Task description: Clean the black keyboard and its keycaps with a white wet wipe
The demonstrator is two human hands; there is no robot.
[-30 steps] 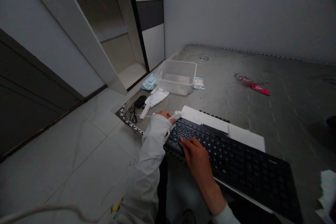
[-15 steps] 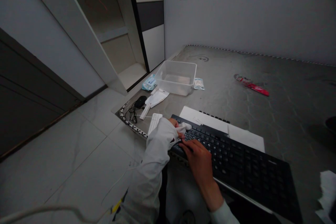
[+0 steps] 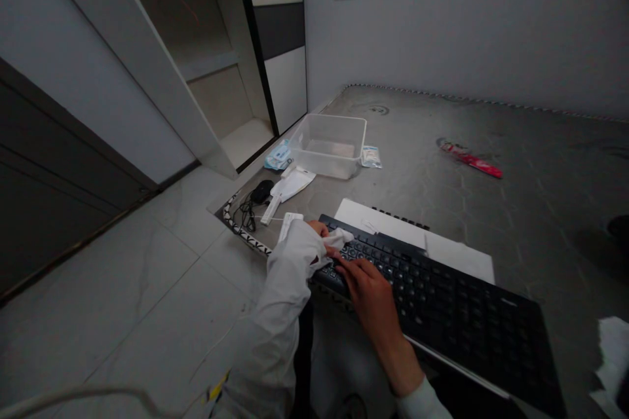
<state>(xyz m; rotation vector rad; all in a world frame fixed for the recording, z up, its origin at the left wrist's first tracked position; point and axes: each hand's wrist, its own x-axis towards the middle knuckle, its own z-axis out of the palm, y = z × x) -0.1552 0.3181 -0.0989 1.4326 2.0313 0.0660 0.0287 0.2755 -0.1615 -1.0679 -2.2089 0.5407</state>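
A long black keyboard point(image 3: 442, 294) lies at a slant along the near edge of the grey-covered surface. My left hand point(image 3: 319, 230), its white sleeve covering much of the wrist, is closed on a white wipe point(image 3: 340, 237) over the keys at the keyboard's left end. Against the left fingers rest the fingertips of my right hand point(image 3: 368, 291), which is bent over the lower left keys. Its fingers are drawn together; what they pinch, if anything, is hidden.
Behind the keyboard lies an open spiral notebook point(image 3: 459, 252). Further back are a clear plastic box point(image 3: 324, 167), small packets point(image 3: 372, 157) and a red wrapper-like strip point(image 3: 479, 162). A black mouse point(image 3: 262, 191) with coiled cable sits left, by a white card-like piece point(image 3: 293, 182). Crumpled white paper point(image 3: 612, 357) lies right.
Both hands stay at the keyboard's left end. My left hand and the wipe have shifted slightly left, with the right fingertips still beside them. The view has moved a little.
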